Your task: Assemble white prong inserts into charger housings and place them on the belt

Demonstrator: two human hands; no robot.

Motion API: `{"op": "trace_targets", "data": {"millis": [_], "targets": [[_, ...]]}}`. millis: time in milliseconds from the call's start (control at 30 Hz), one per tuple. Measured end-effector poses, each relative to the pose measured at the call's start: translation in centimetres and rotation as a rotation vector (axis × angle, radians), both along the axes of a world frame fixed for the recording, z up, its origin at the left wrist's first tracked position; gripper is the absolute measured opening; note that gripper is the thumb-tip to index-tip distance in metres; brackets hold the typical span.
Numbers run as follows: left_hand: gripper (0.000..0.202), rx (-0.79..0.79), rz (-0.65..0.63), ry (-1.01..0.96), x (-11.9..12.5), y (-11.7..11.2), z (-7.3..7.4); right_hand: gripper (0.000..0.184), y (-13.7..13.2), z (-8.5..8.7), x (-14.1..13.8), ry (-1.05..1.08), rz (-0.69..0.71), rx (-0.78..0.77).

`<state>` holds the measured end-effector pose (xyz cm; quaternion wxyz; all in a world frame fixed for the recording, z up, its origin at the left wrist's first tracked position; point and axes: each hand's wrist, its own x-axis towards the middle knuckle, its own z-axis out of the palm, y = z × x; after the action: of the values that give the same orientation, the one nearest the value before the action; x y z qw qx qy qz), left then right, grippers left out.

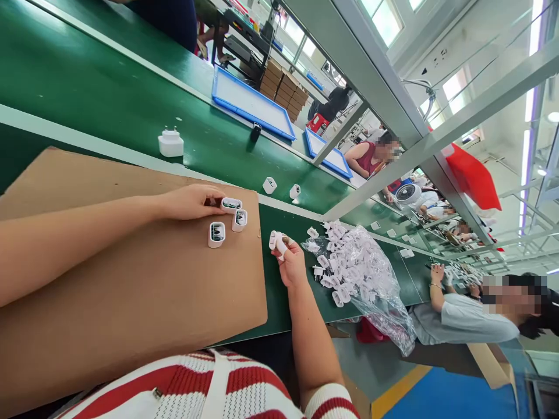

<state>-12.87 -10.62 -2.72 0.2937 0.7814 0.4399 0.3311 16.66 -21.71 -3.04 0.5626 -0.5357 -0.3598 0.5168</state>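
My left hand (192, 202) is closed, fingertips on a white charger housing (232, 204) over the cardboard sheet (131, 279). Right beside that piece stands another white housing (239, 220), and a third housing (216, 234) stands a little nearer to me; their open tops show green and dark parts inside. To the right of the cardboard's edge, my right hand (292, 265) pinches small white plastic charger parts (278, 243), seemingly two, between thumb and fingers. A heap of white charger parts (349, 262) lies on a clear plastic bag (386, 291) to its right.
A white plug charger (170, 143) and two housings (269, 185) stand on the green belt (209, 145) beyond the cardboard. Farther back lie blue-rimmed trays (253, 105). A metal frame (371, 70) slants overhead. At right, a person in a grey shirt (471, 320) handles white parts.
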Motion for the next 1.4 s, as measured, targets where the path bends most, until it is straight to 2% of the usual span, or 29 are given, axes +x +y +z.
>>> {"op": "trace_targets", "data": {"millis": [100, 167, 200, 300, 400, 433, 500, 600, 767, 900, 1033, 1167, 1400], "targets": [[0.069, 0.019, 0.055, 0.034, -0.3, -2.1, 1.9, 0.045, -0.4, 0.1, 0.0, -0.02, 0.009, 0.015], [0.06, 0.075, 0.113, -0.046, 0.0, -4.9, 2.8, 0.05, -0.6, 0.0, 0.1, -0.041, 0.012, 0.052], [0.056, 0.073, 0.103, -0.085, 0.5, -6.5, 3.0, 0.049, -0.6, 0.0, 0.1, -0.06, 0.019, 0.068], [0.047, -0.062, -0.032, -0.161, 2.4, -11.3, 2.3, 0.04, -0.6, 0.2, 0.1, -0.154, 0.078, 0.079], [0.04, -0.167, -0.105, -0.164, 4.0, -13.8, 0.4, 0.044, -0.9, 1.0, 0.1, -0.223, 0.145, 0.097], [0.038, -0.17, -0.108, -0.157, 4.3, -14.0, -0.2, 0.045, -1.1, 1.4, 0.0, -0.259, 0.151, 0.123], [0.035, -0.136, -0.107, -0.148, 4.3, -13.8, -1.3, 0.035, -1.8, 2.3, -0.3, -0.406, 0.161, 0.203], [0.04, -0.058, -0.073, -0.179, 4.0, -13.2, -2.4, 0.017, -3.2, 3.7, -1.2, -0.763, 0.251, 0.355], [0.042, -0.061, -0.104, -0.242, 4.0, -12.9, -3.1, 0.019, -4.9, 4.8, -3.3, -1.298, 0.416, 0.593], [0.034, -0.051, -0.112, -0.258, 4.1, -12.8, -3.5, 0.018, -4.9, 5.0, -4.8, -1.557, 0.505, 0.624], [0.029, -0.052, -0.119, -0.261, 4.1, -12.7, -3.9, 0.014, -4.4, 5.0, -5.5, -1.669, 0.566, 0.646], [0.025, -0.037, -0.127, -0.265, 4.2, -12.7, -4.1, 0.021, -4.1, 4.8, -5.7, -1.691, 0.587, 0.694], [0.032, -0.017, -0.095, -0.236, 4.3, -12.8, -4.1, 0.026, -3.9, 4.1, -6.0, -1.653, 0.496, 0.605]]}}
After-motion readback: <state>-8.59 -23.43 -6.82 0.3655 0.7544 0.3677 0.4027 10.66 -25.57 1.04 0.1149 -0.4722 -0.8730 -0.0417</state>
